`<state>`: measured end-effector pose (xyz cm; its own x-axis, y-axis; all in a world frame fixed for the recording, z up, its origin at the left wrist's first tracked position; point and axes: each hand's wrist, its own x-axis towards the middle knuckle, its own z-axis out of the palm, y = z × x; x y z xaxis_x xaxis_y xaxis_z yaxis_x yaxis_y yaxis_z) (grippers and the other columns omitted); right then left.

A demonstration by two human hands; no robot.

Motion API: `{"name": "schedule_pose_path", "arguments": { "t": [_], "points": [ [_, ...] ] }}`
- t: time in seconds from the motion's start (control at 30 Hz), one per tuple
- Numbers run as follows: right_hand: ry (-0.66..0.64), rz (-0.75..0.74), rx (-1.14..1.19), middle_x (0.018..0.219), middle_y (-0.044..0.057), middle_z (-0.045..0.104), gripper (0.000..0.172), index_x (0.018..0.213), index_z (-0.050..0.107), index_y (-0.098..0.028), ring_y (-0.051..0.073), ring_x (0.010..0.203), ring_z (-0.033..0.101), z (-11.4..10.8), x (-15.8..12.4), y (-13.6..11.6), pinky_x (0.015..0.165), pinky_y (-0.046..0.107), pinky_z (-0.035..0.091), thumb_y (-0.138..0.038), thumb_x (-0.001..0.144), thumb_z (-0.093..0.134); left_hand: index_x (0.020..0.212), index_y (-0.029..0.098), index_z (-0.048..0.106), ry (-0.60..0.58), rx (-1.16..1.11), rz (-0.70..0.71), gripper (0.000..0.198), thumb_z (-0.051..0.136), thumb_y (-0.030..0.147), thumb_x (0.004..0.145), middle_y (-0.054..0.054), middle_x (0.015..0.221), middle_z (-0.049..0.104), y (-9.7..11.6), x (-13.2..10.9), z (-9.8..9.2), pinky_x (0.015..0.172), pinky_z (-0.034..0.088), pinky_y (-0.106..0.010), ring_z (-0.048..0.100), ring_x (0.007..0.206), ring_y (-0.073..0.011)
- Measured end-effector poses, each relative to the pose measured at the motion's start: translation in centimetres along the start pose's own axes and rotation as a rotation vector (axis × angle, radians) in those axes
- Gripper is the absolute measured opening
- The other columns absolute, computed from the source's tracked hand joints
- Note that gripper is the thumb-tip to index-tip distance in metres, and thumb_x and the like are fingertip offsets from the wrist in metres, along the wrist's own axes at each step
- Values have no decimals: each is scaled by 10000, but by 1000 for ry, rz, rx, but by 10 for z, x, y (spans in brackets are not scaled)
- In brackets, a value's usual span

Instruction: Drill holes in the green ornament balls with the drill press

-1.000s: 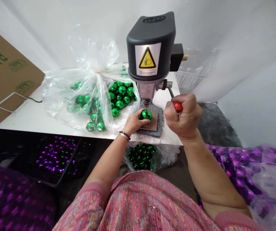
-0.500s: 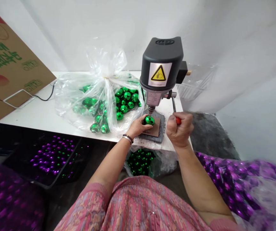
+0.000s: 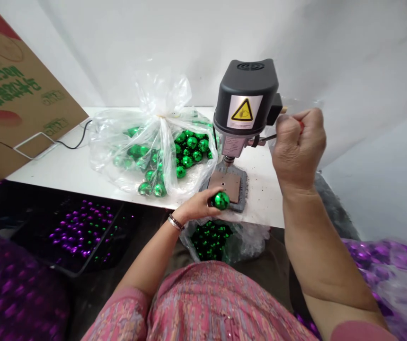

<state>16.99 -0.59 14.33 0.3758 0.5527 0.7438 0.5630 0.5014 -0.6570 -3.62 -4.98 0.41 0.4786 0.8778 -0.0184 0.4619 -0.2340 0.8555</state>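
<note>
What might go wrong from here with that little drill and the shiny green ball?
Two risks seem likely. The smooth green bauble sits in the fingers of the left hand, so it might slip and drop past the white table's edge. The left hand is also near the bench drill's bit; if the right hand swung the red-handled lever carelessly, fingers could perhaps get caught.

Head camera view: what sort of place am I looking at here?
Probably a small workshop handling shiny baubles: a bench drill, a green bauble in the left hand, a plastic bag of more green ones, and a tray of purple ones.
</note>
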Motion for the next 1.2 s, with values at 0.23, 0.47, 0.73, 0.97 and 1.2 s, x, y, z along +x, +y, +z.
{"name": "schedule_pose_path", "arguments": {
  "t": [0.23,0.47,0.73,0.97,1.2],
  "points": [
    [21,25,9,655,-20,446,233,718,374,-239,120,621,391,-1,-8,-1,651,292,412,-347,854,530,1278,150,643,302,222,-201,402,531,241,902,-98,1133,723,-9,-2,-44,829,544,-304,665,824,-161],
    [-36,1,-12,687,-29,463,191,770,442,-228,102,621,436,-5,-13,2,645,286,414,-369,885,500,1345,113,570,375,789,-610,480,507,134,870,-219,1280,633,-32,37,-83,954,500,-444,642,1151,-336],
    [-58,-15,-3,709,-24,473,181,790,466,-235,102,630,464,-7,-19,6,626,275,429,-383,887,503,1373,195,530,471,103,-331,668,703,386,757,-116,1174,686,-32,14,-74,893,509,-370,658,1077,-282],
    [-45,-31,-6,724,-19,501,185,812,463,-232,100,642,471,-4,-18,9,652,277,450,-389,908,478,1308,227,520,234,-905,-202,726,800,359,652,-55,1048,667,-11,-6,-29,692,497,-257,679,876,-180],
    [-72,-48,-15,701,-27,511,223,809,457,-225,90,622,472,-6,-18,5,663,271,478,-414,927,468,1307,291,483,243,-1028,-166,707,761,576,724,-19,1011,639,-10,17,-1,542,375,-191,578,702,-92]
  ]
}}
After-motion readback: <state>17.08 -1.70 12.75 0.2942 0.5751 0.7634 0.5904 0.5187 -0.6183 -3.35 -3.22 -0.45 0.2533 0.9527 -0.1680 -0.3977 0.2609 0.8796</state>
